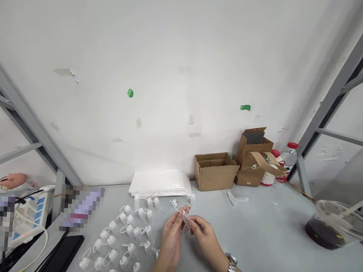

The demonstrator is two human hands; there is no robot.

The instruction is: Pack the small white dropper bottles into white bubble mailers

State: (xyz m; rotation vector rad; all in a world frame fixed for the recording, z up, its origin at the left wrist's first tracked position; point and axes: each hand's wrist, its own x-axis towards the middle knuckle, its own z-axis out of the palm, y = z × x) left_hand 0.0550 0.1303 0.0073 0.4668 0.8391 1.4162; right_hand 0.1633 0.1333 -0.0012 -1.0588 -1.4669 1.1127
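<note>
Near the table's middle, my left hand and my right hand meet around a small translucent plastic bottle. The fingers of both hands are closed on it, and they hide part of its body. A white cap piece shows just beyond my left fingertips; whether it joins the held bottle I cannot tell. Left of my hands stand several small white squeeze bottles with looped cap straps. Another one is just behind my fingers. My right wrist wears a metal watch.
White flat sheets lie stacked at the back, beside an open cardboard box and a brown bag. Clear plastic pieces lie before the box. A cup of dark liquid stands right; a black phone and power strip are left.
</note>
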